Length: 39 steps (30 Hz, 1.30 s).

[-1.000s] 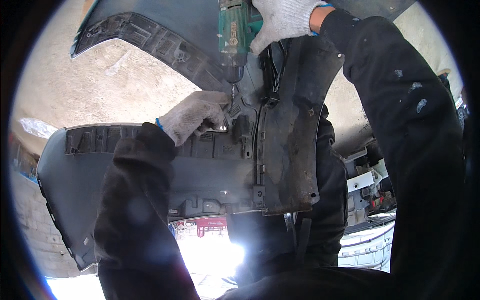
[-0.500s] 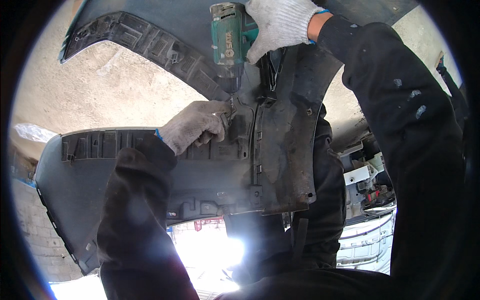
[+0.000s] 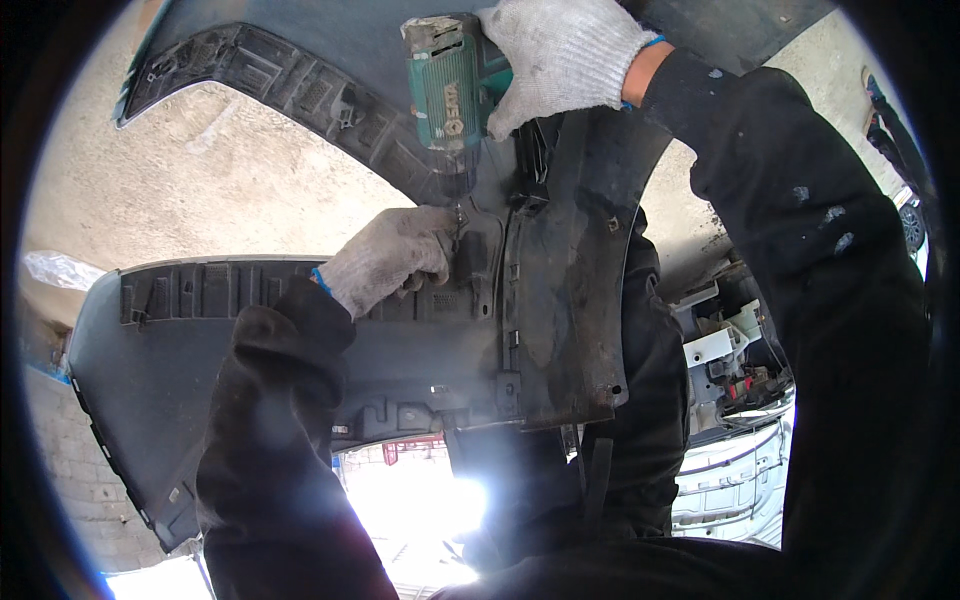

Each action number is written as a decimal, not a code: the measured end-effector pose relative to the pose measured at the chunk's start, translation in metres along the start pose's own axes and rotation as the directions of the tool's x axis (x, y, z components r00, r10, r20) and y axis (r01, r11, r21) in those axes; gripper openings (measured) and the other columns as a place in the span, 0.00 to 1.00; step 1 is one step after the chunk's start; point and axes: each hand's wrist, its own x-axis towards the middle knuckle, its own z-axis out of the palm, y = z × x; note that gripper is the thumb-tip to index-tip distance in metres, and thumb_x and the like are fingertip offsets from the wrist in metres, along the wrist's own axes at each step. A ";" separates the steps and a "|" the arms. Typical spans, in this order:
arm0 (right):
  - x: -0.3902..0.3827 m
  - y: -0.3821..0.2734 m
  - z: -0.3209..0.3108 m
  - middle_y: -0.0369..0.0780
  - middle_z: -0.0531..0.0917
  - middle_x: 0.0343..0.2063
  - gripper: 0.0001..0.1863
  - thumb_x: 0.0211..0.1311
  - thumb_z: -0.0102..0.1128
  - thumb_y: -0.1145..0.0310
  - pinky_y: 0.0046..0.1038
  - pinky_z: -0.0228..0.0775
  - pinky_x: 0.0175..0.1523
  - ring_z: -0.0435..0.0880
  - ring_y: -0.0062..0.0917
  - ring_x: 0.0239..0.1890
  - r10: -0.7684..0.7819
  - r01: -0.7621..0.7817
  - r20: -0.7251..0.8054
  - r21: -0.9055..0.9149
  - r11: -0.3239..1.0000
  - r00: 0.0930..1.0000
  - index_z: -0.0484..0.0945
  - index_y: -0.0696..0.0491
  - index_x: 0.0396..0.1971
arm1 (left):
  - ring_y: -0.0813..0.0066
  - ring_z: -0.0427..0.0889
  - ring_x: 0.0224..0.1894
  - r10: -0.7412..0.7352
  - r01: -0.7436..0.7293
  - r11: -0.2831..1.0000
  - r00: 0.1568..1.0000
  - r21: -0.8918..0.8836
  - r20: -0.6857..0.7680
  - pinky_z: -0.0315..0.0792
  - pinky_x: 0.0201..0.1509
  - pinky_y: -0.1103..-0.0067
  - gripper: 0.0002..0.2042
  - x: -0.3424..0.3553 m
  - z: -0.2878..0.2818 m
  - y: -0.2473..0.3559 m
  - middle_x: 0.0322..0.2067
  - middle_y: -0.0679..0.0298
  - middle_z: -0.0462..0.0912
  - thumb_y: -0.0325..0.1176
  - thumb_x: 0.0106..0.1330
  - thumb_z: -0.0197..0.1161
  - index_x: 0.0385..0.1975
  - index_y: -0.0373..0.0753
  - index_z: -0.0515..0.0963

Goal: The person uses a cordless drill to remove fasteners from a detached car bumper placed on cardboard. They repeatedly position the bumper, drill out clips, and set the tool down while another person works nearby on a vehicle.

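My right hand (image 3: 565,62), in a pale knitted glove, grips a green and black cordless drill (image 3: 445,95). The drill's nose points down toward a large dark plastic car bumper (image 3: 420,355), seen from its ribbed inner side. Just below the chuck, my left hand (image 3: 392,255), in a dirtier glove, is closed with thumb and fingers together against the bumper. A thin metal piece (image 3: 460,218) shows between the drill's nose and the left fingertips; whether the fingers hold it cannot be made out. The drill's handle is mostly hidden by my right hand.
A curved ribbed arm of the bumper (image 3: 300,82) reaches to the upper left over a rough concrete floor (image 3: 190,190). Clear plastic wrap (image 3: 62,270) lies at the left. On the right are exposed vehicle parts (image 3: 735,360) and a white body panel (image 3: 735,485).
The drill has shifted slightly left and down, tilting a little, with my right hand following. My left hand stays at nearly the same spot, its fingers drawn closer together.
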 end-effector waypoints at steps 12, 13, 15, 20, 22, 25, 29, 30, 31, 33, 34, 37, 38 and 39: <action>-0.001 -0.007 -0.002 0.46 0.87 0.29 0.28 0.39 0.74 0.46 0.37 0.76 0.45 0.87 0.40 0.37 -0.183 0.169 -0.164 -0.094 0.981 0.969 0.84 0.55 0.32 | 0.81 0.79 0.24 0.112 0.008 0.921 0.953 0.390 -0.282 0.73 0.28 0.81 0.11 0.025 0.009 -0.009 0.27 0.65 0.84 0.29 0.62 0.64 0.42 0.31 0.83; -0.001 -0.006 -0.001 0.45 0.87 0.29 0.28 0.39 0.74 0.46 0.36 0.76 0.45 0.87 0.40 0.37 -0.216 0.205 -0.205 -0.073 0.976 0.955 0.84 0.55 0.33 | 0.80 0.80 0.25 0.180 -0.005 0.867 0.935 0.498 -0.305 0.75 0.30 0.79 0.10 0.028 0.009 -0.009 0.27 0.65 0.85 0.28 0.61 0.66 0.40 0.31 0.83; -0.003 -0.004 0.002 0.45 0.87 0.29 0.28 0.38 0.74 0.47 0.36 0.76 0.45 0.87 0.39 0.37 -0.261 0.255 -0.280 -0.058 0.965 0.924 0.84 0.55 0.33 | 0.77 0.82 0.27 0.331 -0.148 0.881 0.871 0.449 -0.363 0.76 0.34 0.77 0.11 0.031 0.012 -0.010 0.27 0.63 0.86 0.29 0.58 0.68 0.38 0.30 0.83; -0.010 -0.006 0.003 0.45 0.87 0.30 0.28 0.39 0.74 0.47 0.36 0.76 0.46 0.87 0.39 0.38 -0.191 0.177 -0.206 -0.083 0.981 0.960 0.84 0.55 0.35 | 0.75 0.84 0.31 0.277 -0.083 0.893 0.876 0.443 -0.394 0.77 0.38 0.76 0.09 0.029 0.020 -0.005 0.28 0.61 0.88 0.30 0.55 0.70 0.32 0.30 0.84; -0.016 -0.005 0.002 0.46 0.87 0.30 0.29 0.39 0.74 0.47 0.37 0.76 0.47 0.87 0.40 0.38 -0.179 0.167 -0.233 -0.067 0.984 0.956 0.84 0.56 0.35 | 0.75 0.84 0.31 0.188 0.004 0.905 0.893 0.425 -0.410 0.77 0.38 0.76 0.09 0.027 0.021 0.000 0.27 0.61 0.88 0.29 0.56 0.70 0.31 0.30 0.84; -0.023 -0.001 -0.001 0.48 0.87 0.29 0.28 0.39 0.74 0.47 0.38 0.77 0.46 0.87 0.42 0.37 -0.127 0.134 -0.202 0.021 0.991 0.971 0.85 0.58 0.32 | 0.78 0.83 0.29 0.263 -0.035 0.862 0.883 0.505 -0.389 0.76 0.35 0.76 0.08 0.026 0.021 0.003 0.27 0.60 0.87 0.28 0.57 0.70 0.31 0.29 0.84; -0.039 0.009 -0.012 0.51 0.85 0.26 0.27 0.40 0.73 0.47 0.39 0.79 0.44 0.87 0.44 0.34 0.082 -0.073 -0.105 0.086 0.994 0.991 0.85 0.61 0.25 | 0.81 0.79 0.27 0.148 0.031 0.906 0.911 0.422 -0.386 0.74 0.33 0.79 0.08 0.027 0.022 0.001 0.24 0.63 0.85 0.28 0.59 0.69 0.32 0.29 0.83; -0.043 0.012 -0.016 0.52 0.85 0.25 0.27 0.41 0.73 0.47 0.39 0.80 0.43 0.87 0.45 0.33 0.155 -0.144 -0.081 0.121 0.982 0.985 0.85 0.62 0.24 | 0.82 0.79 0.28 0.135 0.032 0.917 0.913 0.397 -0.385 0.74 0.34 0.79 0.08 0.027 0.020 -0.001 0.24 0.64 0.84 0.28 0.59 0.69 0.33 0.29 0.83; -0.051 0.015 -0.020 0.50 0.84 0.24 0.28 0.42 0.74 0.47 0.38 0.79 0.41 0.87 0.42 0.31 0.244 -0.231 -0.041 0.200 0.952 0.969 0.85 0.62 0.24 | 0.83 0.78 0.28 0.132 0.019 0.928 0.917 0.372 -0.377 0.73 0.34 0.80 0.08 0.026 0.018 -0.002 0.24 0.65 0.83 0.28 0.59 0.69 0.33 0.29 0.83; -0.067 0.020 -0.027 0.47 0.83 0.21 0.28 0.43 0.77 0.48 0.35 0.78 0.37 0.86 0.35 0.27 0.388 -0.365 0.013 0.372 0.853 0.921 0.84 0.63 0.25 | 0.82 0.78 0.31 0.144 -0.026 0.922 0.950 0.387 -0.278 0.73 0.38 0.81 0.07 0.023 0.010 -0.003 0.27 0.66 0.83 0.28 0.61 0.68 0.34 0.30 0.82; -0.076 0.024 -0.029 0.45 0.83 0.20 0.28 0.44 0.78 0.50 0.33 0.78 0.34 0.85 0.31 0.26 0.444 -0.404 0.028 0.468 0.786 0.895 0.84 0.64 0.26 | 0.81 0.78 0.32 0.141 -0.040 0.918 0.962 0.395 -0.232 0.73 0.39 0.81 0.07 0.020 0.005 -0.002 0.28 0.66 0.83 0.27 0.61 0.68 0.35 0.31 0.82; -0.095 0.026 -0.026 0.37 0.82 0.21 0.21 0.53 0.75 0.56 0.24 0.73 0.29 0.81 0.20 0.23 0.682 -0.557 0.213 0.760 0.334 0.699 0.84 0.59 0.36 | 0.80 0.78 0.36 0.213 -0.121 0.876 0.966 0.466 -0.149 0.73 0.43 0.80 0.06 0.008 -0.011 0.000 0.33 0.63 0.83 0.27 0.63 0.66 0.35 0.31 0.80; -0.114 0.037 -0.016 0.36 0.83 0.23 0.20 0.55 0.74 0.57 0.22 0.72 0.29 0.80 0.19 0.24 0.656 -0.515 0.206 0.795 0.321 0.726 0.84 0.58 0.38 | 0.78 0.79 0.38 0.224 -0.154 0.893 0.967 0.422 -0.122 0.73 0.45 0.79 0.06 0.004 -0.016 0.002 0.34 0.61 0.84 0.26 0.64 0.64 0.35 0.30 0.79; -0.127 0.040 -0.014 0.35 0.83 0.24 0.18 0.57 0.73 0.58 0.21 0.72 0.29 0.80 0.18 0.24 0.629 -0.470 0.193 0.827 0.309 0.753 0.84 0.56 0.41 | 0.78 0.79 0.37 0.232 -0.153 0.891 0.963 0.427 -0.140 0.73 0.44 0.79 0.05 -0.001 -0.018 0.004 0.34 0.61 0.84 0.25 0.64 0.63 0.35 0.30 0.78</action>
